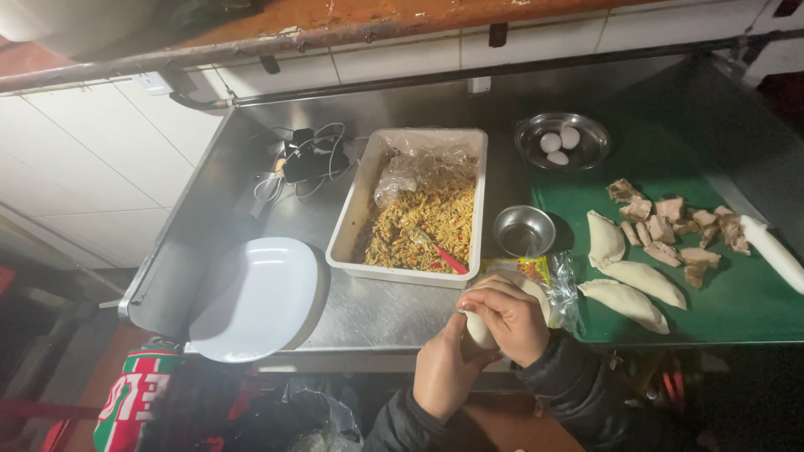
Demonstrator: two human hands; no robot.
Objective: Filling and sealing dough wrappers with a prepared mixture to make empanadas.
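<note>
Steel counter point(394, 314) runs under white wall tiles. At its near edge the left hand point(442, 368) cups a pale dough piece point(481, 331) from below while the right hand point(507, 316) curls closed over its top. Just beyond sits a white tray point(356, 219) of noodle filling; folded dumplings point(630, 280) lie right on a green board point(737, 301).

The table point(368, 314) is dull brushed steel. The tray point(345, 226) and plate point(251, 297) look like smooth white plastic, the small bowl point(523, 230) shiny metal, and the mat point(737, 301) matt green.
</note>
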